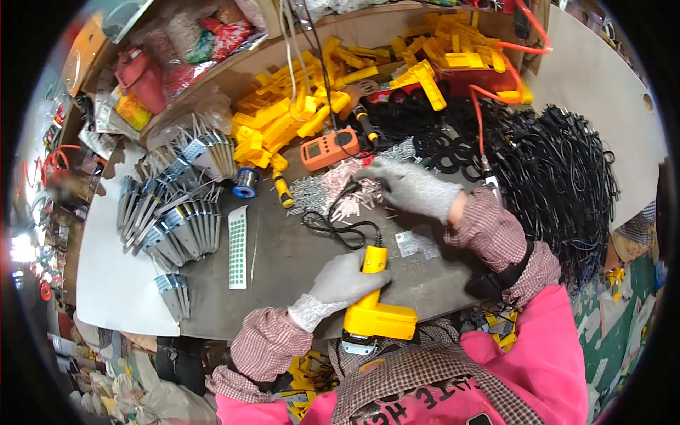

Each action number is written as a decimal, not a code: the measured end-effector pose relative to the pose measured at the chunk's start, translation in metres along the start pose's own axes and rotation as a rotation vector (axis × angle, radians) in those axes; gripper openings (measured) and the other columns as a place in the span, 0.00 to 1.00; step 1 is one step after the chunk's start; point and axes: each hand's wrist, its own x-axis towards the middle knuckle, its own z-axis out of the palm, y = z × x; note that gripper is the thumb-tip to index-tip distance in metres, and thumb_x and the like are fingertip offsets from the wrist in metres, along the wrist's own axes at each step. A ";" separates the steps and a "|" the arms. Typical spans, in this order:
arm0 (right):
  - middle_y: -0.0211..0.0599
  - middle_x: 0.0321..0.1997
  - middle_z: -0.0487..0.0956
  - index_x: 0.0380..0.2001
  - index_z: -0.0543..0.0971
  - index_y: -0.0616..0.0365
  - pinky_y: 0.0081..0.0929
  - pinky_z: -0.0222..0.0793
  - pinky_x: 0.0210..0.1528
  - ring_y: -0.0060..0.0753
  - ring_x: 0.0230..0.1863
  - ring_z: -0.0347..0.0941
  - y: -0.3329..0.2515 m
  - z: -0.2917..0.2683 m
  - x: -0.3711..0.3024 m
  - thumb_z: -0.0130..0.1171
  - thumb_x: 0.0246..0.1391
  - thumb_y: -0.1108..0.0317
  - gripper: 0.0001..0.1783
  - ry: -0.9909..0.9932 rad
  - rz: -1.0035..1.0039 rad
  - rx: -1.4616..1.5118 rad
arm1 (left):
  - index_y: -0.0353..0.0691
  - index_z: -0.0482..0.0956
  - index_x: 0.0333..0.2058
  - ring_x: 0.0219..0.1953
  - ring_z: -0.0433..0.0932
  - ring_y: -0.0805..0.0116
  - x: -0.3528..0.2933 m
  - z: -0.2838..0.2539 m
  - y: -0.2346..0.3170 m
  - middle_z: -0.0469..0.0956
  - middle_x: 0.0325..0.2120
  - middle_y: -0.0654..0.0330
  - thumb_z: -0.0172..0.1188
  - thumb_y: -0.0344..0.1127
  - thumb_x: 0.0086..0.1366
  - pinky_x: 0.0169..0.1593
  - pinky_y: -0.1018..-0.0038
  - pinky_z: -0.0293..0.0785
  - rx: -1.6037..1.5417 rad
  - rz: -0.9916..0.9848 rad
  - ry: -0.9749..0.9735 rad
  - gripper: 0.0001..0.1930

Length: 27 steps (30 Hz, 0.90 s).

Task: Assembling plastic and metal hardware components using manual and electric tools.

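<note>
My left hand [338,282], in a grey glove, is wrapped round the handle of a yellow pistol-shaped tool housing [381,321]. A metal plate shows at the housing's lower end. From the handle's top a black cord [340,228] loops away over the table toward the small parts. My right hand [412,185], gloved too, reaches over a heap of pale pink sleeves [346,202] and silver screws [309,191]. Its fingers are curled together beside the cord; whatever they pinch is hidden.
Yellow housings [276,127] are piled at the back, near an orange meter [330,149]. Bundled black cords [559,177] cover the right side, and metal blade-like parts [177,219] the left. A solder spool [246,182], a screwdriver [283,191] and a sticker sheet [238,248] lie between.
</note>
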 end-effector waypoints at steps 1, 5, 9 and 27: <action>0.47 0.50 0.74 0.55 0.75 0.50 0.41 0.71 0.56 0.50 0.54 0.73 -0.005 0.004 0.009 0.54 0.53 0.76 0.24 -0.031 -0.078 -0.080 | 0.38 0.80 0.45 0.36 0.84 0.59 0.003 0.002 0.001 0.84 0.34 0.53 0.66 0.54 0.57 0.43 0.66 0.77 0.015 -0.001 -0.010 0.26; 0.48 0.46 0.79 0.43 0.81 0.55 0.40 0.73 0.52 0.50 0.47 0.78 0.012 0.042 0.037 0.57 0.53 0.69 0.13 0.093 -0.229 -0.349 | 0.38 0.79 0.44 0.35 0.83 0.60 0.002 0.009 0.005 0.83 0.33 0.53 0.66 0.55 0.57 0.44 0.65 0.78 0.005 0.029 -0.007 0.26; 0.46 0.40 0.80 0.35 0.82 0.56 0.41 0.73 0.49 0.47 0.46 0.79 0.005 0.056 0.047 0.56 0.50 0.70 0.09 0.139 -0.238 -0.446 | 0.40 0.81 0.42 0.38 0.83 0.49 0.003 0.010 -0.002 0.84 0.34 0.49 0.62 0.58 0.55 0.44 0.59 0.77 -0.011 0.046 -0.009 0.27; 0.53 0.40 0.81 0.48 0.76 0.60 0.37 0.74 0.49 0.43 0.44 0.79 -0.053 -0.031 0.018 0.53 0.63 0.49 0.24 -0.108 -0.230 0.461 | 0.42 0.77 0.39 0.21 0.73 0.76 -0.054 -0.025 -0.023 0.76 0.23 0.66 0.59 0.56 0.66 0.22 0.81 0.65 -1.219 -0.264 0.496 0.21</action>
